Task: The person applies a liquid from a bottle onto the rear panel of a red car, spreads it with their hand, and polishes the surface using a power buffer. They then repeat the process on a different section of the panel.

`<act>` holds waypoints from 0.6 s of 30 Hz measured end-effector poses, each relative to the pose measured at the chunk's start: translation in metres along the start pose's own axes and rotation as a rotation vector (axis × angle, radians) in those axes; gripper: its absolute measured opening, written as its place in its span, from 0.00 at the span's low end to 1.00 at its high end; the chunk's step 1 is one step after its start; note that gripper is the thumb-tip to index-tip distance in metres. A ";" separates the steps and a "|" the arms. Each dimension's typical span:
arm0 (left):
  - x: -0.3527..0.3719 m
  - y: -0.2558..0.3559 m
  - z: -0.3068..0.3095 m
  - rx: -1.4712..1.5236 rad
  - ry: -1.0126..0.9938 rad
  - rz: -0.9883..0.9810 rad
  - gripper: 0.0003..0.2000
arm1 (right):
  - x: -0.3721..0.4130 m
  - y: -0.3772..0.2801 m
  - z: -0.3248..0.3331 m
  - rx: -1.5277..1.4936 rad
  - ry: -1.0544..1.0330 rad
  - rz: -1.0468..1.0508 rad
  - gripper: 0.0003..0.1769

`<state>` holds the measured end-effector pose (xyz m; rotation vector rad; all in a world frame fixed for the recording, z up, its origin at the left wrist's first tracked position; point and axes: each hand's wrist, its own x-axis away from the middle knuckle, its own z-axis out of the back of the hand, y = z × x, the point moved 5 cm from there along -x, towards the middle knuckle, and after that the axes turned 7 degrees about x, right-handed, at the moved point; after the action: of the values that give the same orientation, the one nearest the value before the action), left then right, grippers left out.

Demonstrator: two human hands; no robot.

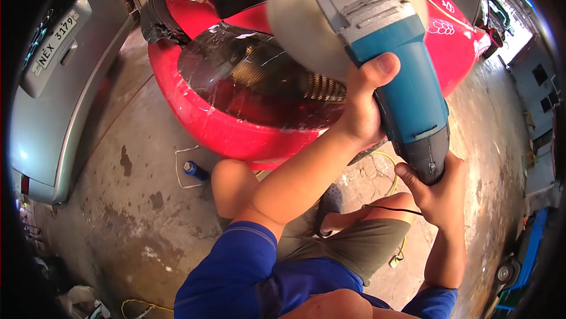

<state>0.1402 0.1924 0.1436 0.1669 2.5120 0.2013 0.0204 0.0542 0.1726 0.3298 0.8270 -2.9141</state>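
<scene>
An angle polisher (410, 83) with a teal body and grey metal head is held up over a red vehicle. Its round cream buffing pad (295, 18) looks smeared, as if turning. My left hand (368, 98) is wrapped round the middle of the body, thumb on top. At the dark rear end, my right hand (439, 192) grips the handle. Just below the pad lies the vehicle's headlight (236, 77), its clear lens streaked with whitish marks. The red bodywork (236, 136) curves around it. Whether the pad touches the lens cannot be made out.
A silver vehicle (65, 83) stands at the left. On the stained concrete floor (135, 219) are a blue can (196, 170) and a yellow cord (392, 169). A black cable (392, 207) runs near my right hand. A blue-framed wheeled thing (525, 260) is at the right edge.
</scene>
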 end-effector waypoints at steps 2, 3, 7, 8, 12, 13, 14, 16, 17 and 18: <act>-0.002 -0.015 0.003 -0.004 0.000 0.029 0.28 | 0.004 0.007 0.006 0.024 -0.015 -0.043 0.20; 0.002 -0.026 0.003 -0.012 0.020 0.048 0.28 | 0.009 0.014 0.009 0.012 0.002 -0.064 0.20; 0.016 -0.063 -0.003 -0.112 0.058 0.051 0.31 | 0.045 0.067 0.011 -0.064 0.012 -0.242 0.20; 0.019 -0.071 -0.004 -0.109 0.054 0.081 0.34 | 0.055 0.081 0.010 -0.087 -0.001 -0.310 0.20; 0.024 -0.085 -0.010 -0.131 0.033 0.035 0.35 | 0.076 0.104 0.002 -0.117 0.060 -0.290 0.26; 0.024 -0.083 -0.009 -0.153 0.023 0.044 0.35 | 0.075 0.103 0.002 -0.123 0.062 -0.285 0.25; 0.023 -0.079 -0.007 -0.145 0.031 0.033 0.35 | 0.073 0.098 0.002 -0.123 0.054 -0.280 0.23; 0.021 -0.063 -0.007 -0.129 0.045 0.014 0.35 | 0.060 0.074 0.003 -0.117 0.028 -0.266 0.19; 0.020 -0.053 -0.004 -0.120 0.050 0.013 0.35 | 0.050 0.059 0.004 -0.111 0.010 -0.258 0.18; 0.020 -0.043 -0.002 -0.111 0.054 0.013 0.35 | 0.041 0.044 0.004 -0.076 -0.004 -0.208 0.18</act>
<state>0.1200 0.1533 0.1261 0.1339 2.5456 0.3539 -0.0137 0.0131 0.1438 0.2453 1.0271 -3.0595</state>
